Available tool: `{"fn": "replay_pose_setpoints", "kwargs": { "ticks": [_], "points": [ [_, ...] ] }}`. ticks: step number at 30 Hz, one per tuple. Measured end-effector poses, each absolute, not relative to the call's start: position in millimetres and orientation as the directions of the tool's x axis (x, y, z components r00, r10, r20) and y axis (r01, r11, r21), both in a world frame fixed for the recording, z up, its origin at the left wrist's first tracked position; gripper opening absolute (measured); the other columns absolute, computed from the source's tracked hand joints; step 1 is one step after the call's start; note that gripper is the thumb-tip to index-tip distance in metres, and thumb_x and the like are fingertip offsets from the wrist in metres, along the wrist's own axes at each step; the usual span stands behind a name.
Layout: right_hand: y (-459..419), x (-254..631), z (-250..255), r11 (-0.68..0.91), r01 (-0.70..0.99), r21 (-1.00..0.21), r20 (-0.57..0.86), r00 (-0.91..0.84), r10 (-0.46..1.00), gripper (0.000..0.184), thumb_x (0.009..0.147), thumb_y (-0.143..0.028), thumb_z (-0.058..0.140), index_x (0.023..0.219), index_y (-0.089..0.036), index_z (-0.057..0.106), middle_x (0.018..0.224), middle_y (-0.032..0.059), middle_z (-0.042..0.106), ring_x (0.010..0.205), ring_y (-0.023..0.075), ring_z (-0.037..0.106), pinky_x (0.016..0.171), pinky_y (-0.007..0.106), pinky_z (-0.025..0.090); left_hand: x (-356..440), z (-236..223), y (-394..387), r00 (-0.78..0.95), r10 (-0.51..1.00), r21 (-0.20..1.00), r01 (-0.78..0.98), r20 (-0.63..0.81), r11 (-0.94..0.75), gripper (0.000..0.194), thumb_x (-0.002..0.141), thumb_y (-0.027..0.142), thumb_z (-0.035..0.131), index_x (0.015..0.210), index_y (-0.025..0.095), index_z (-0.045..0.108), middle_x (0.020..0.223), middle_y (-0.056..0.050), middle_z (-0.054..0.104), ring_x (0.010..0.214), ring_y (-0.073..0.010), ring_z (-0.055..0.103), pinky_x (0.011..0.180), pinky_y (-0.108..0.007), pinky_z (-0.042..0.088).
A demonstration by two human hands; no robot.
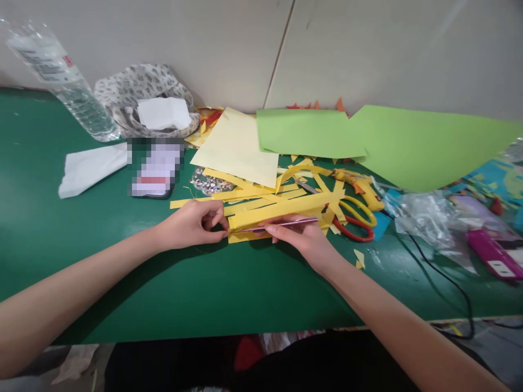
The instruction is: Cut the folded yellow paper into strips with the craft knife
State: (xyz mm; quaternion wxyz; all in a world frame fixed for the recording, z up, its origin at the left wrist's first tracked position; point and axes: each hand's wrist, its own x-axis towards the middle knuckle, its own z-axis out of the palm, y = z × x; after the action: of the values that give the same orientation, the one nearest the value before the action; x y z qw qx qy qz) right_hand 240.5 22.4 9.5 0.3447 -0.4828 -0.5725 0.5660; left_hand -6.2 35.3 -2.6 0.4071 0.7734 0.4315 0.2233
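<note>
My left hand (200, 222) is closed in a pinch at the left end of a yellow paper strip (281, 211); its fingertips partly hide what they grip. In my right hand (304, 239) is a slim, pink metallic tool (302, 221), held like a pen, its thin tip pointing left towards my left fingertips. The folded yellow strip lies just behind the tool. More cut yellow strips (253, 193) are heaped beyond my hands. Scissors with red and yellow handles (354, 237) lie to the right of my right hand.
Behind the strips are a cream sheet (241, 147), green sheets (425, 141) and a yellow glue gun (362, 188) with a black cord. A phone (153, 169), a water bottle (77, 98) and a patterned cloth bag (139, 81) stand left. Right are crumpled plastic (429, 218) and a magenta box (494, 253).
</note>
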Motion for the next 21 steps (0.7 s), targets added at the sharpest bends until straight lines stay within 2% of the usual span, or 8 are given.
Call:
{"fn": "replay_pose_setpoints", "kwargs": {
  "ticks": [4, 8, 12, 17, 21],
  "points": [
    [22.9, 239.8, 10.1, -0.087, 0.200, -0.976, -0.141, -0.278, 0.950, 0.012, 0.070, -0.033, 0.074, 0.073, -0.022, 0.072, 0.075, 0.0028, 0.072, 0.066, 0.0188, 0.063, 0.062, 0.035, 0.053, -6.0, -1.0, 35.5, 0.528, 0.849, 0.818, 0.491, -0.004, -0.301, 0.034, 0.072, 0.019, 0.063, 0.064, 0.021, 0.030, 0.052, 0.009, 0.043, 0.046, -0.0047, 0.047, 0.041, -0.016, 0.029],
    [24.2, 241.6, 9.9, -0.074, 0.196, -0.978, -0.132, -0.303, 0.944, 0.011, 0.071, -0.032, 0.074, 0.074, -0.021, 0.072, 0.076, 0.0037, 0.072, 0.064, 0.0181, 0.063, 0.059, 0.033, 0.054, -6.9, -1.3, 36.3, 0.536, 0.844, 0.821, 0.482, 0.000, -0.306, 0.034, 0.073, 0.019, 0.063, 0.064, 0.021, 0.030, 0.053, 0.008, 0.045, 0.049, -0.0059, 0.051, 0.043, -0.017, 0.030],
    [26.8, 246.3, 8.5, -0.086, 0.153, -0.985, -0.132, -0.320, 0.938, 0.018, 0.072, -0.034, 0.074, 0.084, -0.021, 0.073, 0.087, 0.0064, 0.074, 0.070, 0.0214, 0.068, 0.056, 0.032, 0.054, -7.5, -2.1, 36.6, 0.541, 0.841, 0.815, 0.489, -0.002, -0.312, 0.035, 0.075, 0.020, 0.063, 0.065, 0.021, 0.030, 0.055, 0.008, 0.044, 0.051, -0.0059, 0.052, 0.043, -0.016, 0.028],
    [31.6, 256.7, 5.5, -0.041, 0.169, -0.985, -0.094, -0.317, 0.944, 0.027, 0.069, -0.039, 0.076, 0.087, -0.019, 0.072, 0.089, 0.0083, 0.075, 0.071, 0.0238, 0.069, 0.052, 0.032, 0.054, -7.3, -1.8, 36.1, 0.541, 0.841, 0.816, 0.495, -0.018, -0.300, 0.037, 0.075, 0.021, 0.064, 0.064, 0.020, 0.029, 0.056, 0.008, 0.044, 0.052, -0.0060, 0.054, 0.044, -0.015, 0.027],
    [33.0, 264.0, 6.2, -0.062, 0.210, -0.976, -0.119, -0.271, 0.955, 0.023, 0.071, -0.037, 0.076, 0.085, -0.020, 0.072, 0.091, 0.0086, 0.075, 0.079, 0.0270, 0.070, 0.056, 0.035, 0.055, -7.6, -2.2, 36.1, 0.546, 0.838, 0.824, 0.479, -0.008, -0.304, 0.037, 0.075, 0.021, 0.064, 0.064, 0.021, 0.029, 0.056, 0.007, 0.046, 0.053, -0.0067, 0.056, 0.044, -0.016, 0.029]
  ]
}}
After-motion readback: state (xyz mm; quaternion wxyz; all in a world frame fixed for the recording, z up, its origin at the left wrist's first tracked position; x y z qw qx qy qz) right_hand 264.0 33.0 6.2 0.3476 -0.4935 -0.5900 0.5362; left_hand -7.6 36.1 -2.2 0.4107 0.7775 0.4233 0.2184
